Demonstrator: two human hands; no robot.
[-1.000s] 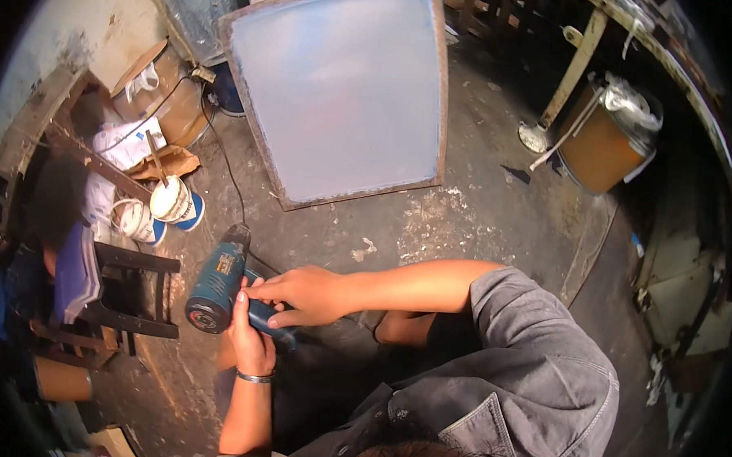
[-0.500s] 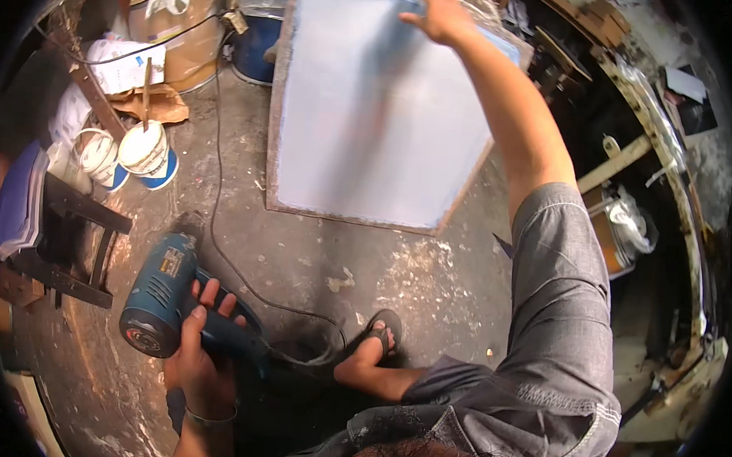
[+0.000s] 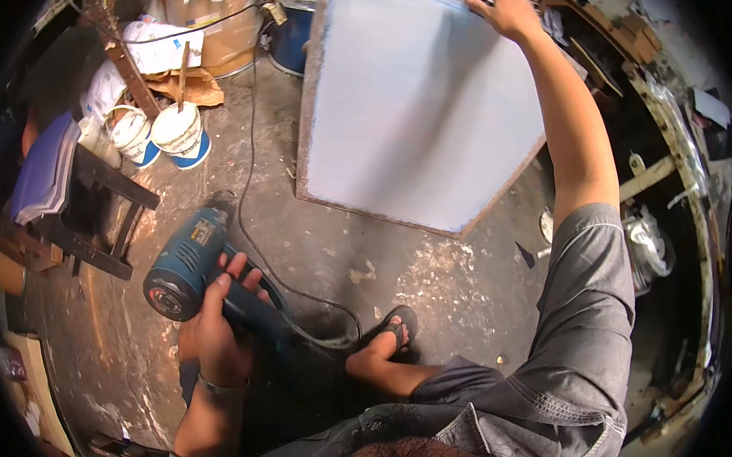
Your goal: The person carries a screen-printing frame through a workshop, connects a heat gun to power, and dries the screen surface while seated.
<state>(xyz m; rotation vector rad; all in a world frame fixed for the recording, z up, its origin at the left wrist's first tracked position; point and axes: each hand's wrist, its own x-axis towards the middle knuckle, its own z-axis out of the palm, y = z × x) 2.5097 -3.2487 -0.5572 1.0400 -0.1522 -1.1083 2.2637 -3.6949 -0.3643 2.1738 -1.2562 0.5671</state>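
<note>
My left hand, at the lower left, is wrapped round the handle of a dark teal heat gun. The gun's round back end faces me and its nozzle points away toward the floor. A large framed screen, pale bluish-white with a worn brown frame, stands tilted ahead of me. With my right arm stretched far forward, my right hand grips the screen's far upper edge. Some of those fingers are hidden behind the edge. A soft dark shadow runs down the pale surface.
A black cord loops across the stained floor near my sandalled foot. Left are two white-and-blue buckets, one with a stick, a dark wooden stool and a brown drum. Cluttered shelving lines the right.
The view has swung, shifting the surroundings rightward. My right hand and the screen's upper part have moved further right than the surroundings. The heat gun stays in my left hand.
</note>
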